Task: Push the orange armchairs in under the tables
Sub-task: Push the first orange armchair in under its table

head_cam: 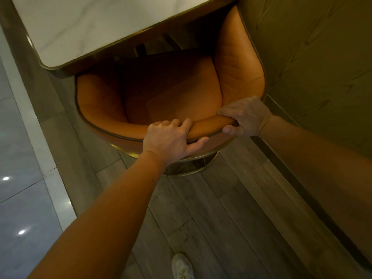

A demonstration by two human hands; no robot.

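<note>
An orange armchair (173,91) with a rounded back and a gold base stands in front of me, its seat front tucked partly beneath the white marble table (80,29) with a gold edge. My left hand (171,137) grips the top rim of the chair's back, fingers curled over the inside and thumb on the outside. My right hand (245,117) grips the same rim further right, thumb beneath it. Both arms are stretched forward.
A dark padded wall (314,63) runs close along the chair's right side. Grey wood-look floor (211,208) lies under me, with my white shoe (182,266) at the bottom. A pale stone strip (40,150) and glossy tiles (20,198) are at the left.
</note>
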